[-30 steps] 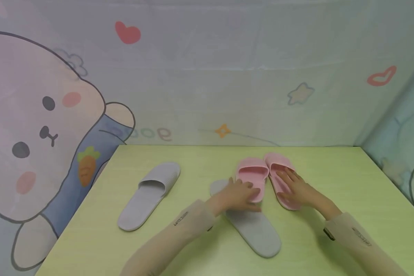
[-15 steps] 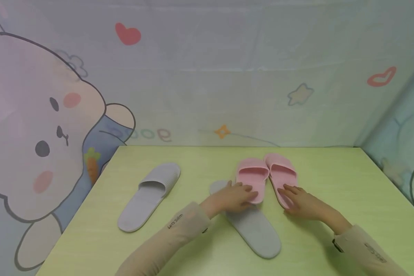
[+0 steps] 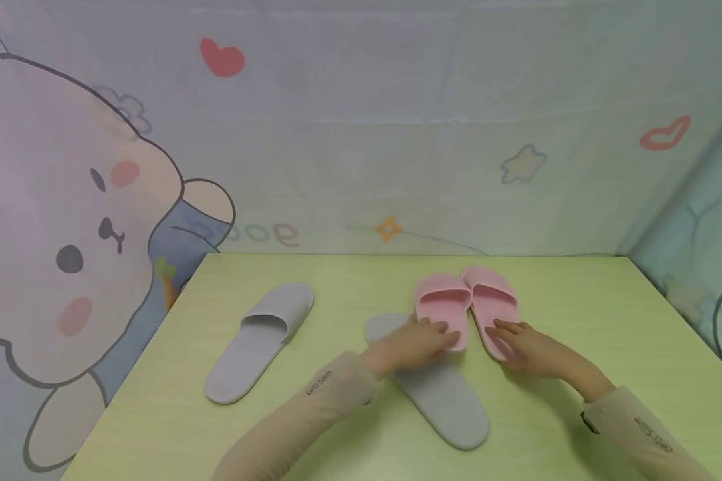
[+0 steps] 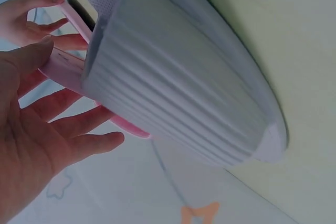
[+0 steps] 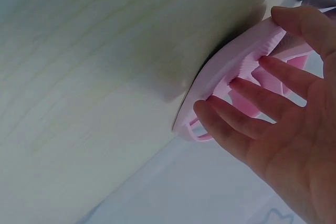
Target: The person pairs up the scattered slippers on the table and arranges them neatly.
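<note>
Two pink slippers lie side by side, toes away from me: the left pink slipper (image 3: 442, 283) and the right pink slipper (image 3: 487, 278), touching near their straps. My left hand (image 3: 417, 343) holds the left one's heel, thumb on one face and fingers on the other, as the left wrist view shows. At the other heel, my right hand (image 3: 537, 350) has its thumb at the edge and spread fingers (image 5: 252, 95) on the insole. Beneath my left hand lies a grey slipper (image 3: 448, 404), its ribbed strap (image 4: 173, 72) mostly hidden in the head view.
Another grey slipper (image 3: 283, 312) lies apart on the left, toe pointing away to the right. Everything sits on a pale yellow-green table (image 3: 156, 414). A printed cloth (image 3: 361, 120) hangs along its back edge.
My right hand has drawn back from inside the right pink slipper to its heel. The left pink slipper has shifted slightly right with my left hand. The grey slippers have stayed put.
</note>
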Action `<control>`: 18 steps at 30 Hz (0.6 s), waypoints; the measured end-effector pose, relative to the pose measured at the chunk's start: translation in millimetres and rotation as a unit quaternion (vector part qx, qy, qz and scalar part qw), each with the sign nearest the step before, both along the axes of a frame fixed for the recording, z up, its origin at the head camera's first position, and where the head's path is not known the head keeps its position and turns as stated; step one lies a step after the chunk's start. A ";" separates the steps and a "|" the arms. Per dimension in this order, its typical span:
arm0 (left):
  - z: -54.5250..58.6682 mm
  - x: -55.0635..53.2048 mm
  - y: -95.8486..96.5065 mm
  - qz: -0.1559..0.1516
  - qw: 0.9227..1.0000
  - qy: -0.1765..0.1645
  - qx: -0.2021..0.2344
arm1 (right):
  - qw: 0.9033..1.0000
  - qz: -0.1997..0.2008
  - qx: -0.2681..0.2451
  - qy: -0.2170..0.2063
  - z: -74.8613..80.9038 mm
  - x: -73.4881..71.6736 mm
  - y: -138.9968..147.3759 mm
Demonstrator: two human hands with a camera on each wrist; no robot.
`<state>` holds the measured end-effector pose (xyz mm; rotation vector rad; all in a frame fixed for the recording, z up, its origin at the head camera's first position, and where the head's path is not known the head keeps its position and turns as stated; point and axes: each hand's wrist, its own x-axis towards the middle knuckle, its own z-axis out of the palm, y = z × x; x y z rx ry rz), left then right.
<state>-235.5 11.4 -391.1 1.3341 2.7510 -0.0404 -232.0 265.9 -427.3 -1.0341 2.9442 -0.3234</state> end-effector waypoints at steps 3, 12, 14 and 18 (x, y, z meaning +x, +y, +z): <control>-1.8 -0.2 5.2 0.011 1.000 -0.006 0.002 | 1.000 0.001 -0.006 -0.012 1.1 -1.8 1.2; -12.9 -5.2 21.9 0.023 0.999 0.026 0.008 | 1.000 -0.007 -0.019 -0.023 1.3 -6.8 7.3; -15.3 -6.5 25.1 0.025 0.999 0.036 0.010 | 0.999 -0.009 -0.022 -0.024 1.5 -7.6 8.0; -22.9 -9.5 30.8 0.033 0.998 0.063 0.003 | 0.999 -0.005 -0.024 -0.022 2.3 -8.5 8.4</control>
